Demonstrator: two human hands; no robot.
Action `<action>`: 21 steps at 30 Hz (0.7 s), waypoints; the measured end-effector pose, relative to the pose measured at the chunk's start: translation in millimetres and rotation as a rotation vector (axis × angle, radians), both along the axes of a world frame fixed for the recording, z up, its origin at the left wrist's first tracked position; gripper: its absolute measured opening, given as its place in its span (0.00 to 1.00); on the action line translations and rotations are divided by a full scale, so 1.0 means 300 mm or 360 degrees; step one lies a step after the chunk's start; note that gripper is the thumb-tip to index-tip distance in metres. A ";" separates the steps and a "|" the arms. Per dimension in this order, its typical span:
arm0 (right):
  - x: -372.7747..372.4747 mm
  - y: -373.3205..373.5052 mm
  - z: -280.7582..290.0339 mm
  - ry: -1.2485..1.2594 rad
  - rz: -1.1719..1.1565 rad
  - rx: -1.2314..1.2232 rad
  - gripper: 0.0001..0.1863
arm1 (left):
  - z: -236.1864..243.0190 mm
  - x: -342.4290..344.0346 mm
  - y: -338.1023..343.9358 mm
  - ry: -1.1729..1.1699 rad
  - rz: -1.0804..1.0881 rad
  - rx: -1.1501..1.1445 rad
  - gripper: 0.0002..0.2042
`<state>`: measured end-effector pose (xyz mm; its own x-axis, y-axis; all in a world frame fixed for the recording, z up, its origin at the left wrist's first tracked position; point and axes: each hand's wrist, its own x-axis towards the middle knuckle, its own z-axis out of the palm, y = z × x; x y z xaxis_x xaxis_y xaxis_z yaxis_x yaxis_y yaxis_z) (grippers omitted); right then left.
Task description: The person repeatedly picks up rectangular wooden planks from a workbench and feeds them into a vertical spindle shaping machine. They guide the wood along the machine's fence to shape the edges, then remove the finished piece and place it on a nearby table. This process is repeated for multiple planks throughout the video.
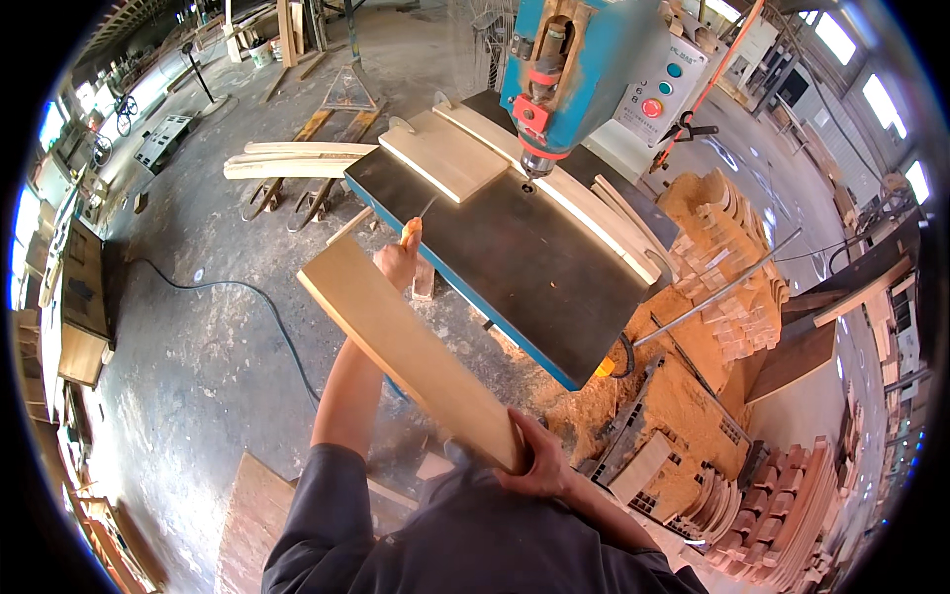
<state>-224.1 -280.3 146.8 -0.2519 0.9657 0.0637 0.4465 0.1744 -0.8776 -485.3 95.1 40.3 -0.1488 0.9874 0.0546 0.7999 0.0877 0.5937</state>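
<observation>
My left hand is closed around an air blow gun with an orange body. Its thin nozzle points over the edge of a dark machine table. In my right hand is the near end of a long pale wooden board. That board slants up and left across my left forearm, partly hiding it. On the table, a shorter flat board lies along a wooden fence. Above the fence hangs the drill chuck of a blue drilling machine.
Long wooden strips lie on a stand left of the table. Sawdust and stacked wood pieces fill the right side. Curved reddish parts are piled at lower right. A dark hose crosses the floor. Buttons sit on a control panel.
</observation>
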 end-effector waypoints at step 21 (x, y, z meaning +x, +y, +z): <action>0.118 0.151 0.050 0.0008 0.0232 -0.0080 0.50 | -0.063 0.052 -0.752 -0.0431 -0.0674 -0.0144 0.15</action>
